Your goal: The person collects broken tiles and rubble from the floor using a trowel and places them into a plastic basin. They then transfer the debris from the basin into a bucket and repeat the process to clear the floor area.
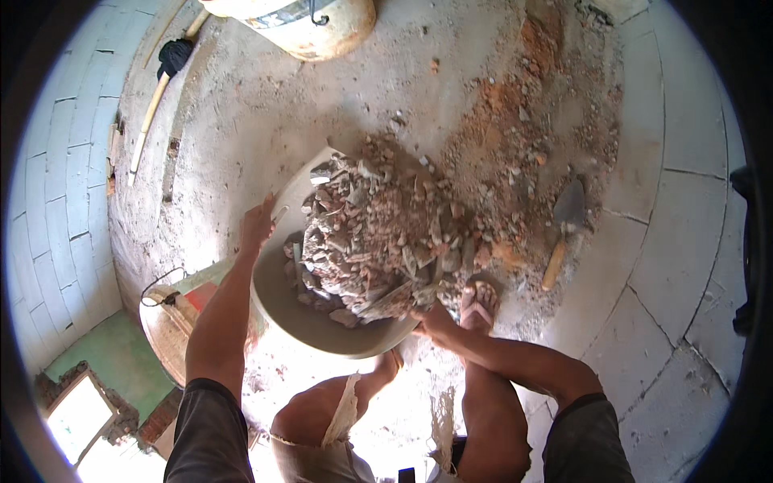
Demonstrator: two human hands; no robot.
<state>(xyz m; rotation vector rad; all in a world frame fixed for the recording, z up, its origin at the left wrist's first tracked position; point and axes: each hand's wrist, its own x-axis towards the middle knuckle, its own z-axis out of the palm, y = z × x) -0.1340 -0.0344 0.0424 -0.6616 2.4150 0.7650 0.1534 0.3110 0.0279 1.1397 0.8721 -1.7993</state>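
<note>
A wide grey tub (342, 342) full of broken rubble (362, 233) is in front of my legs. My left hand (259, 224) is closed on its left rim, beside a small handle loop. On the near right rim, my right hand (436, 321) is closed too, its fingertips partly hidden by the edge and debris. Chunks of brick, mortar and grit are heaped toward the tub's far right side, where the rim is mostly covered and the heap meets loose debris on the ground. Whether the tub is tilted I cannot tell.
A trowel (566, 229) with a wooden handle lies right of the debris strip (515, 153). A stained white bucket (330, 32) stands far ahead. At the left are another bucket (165, 326) and a wooden pole (147, 129) with black wrapping. Block walls (684, 217) flank both sides.
</note>
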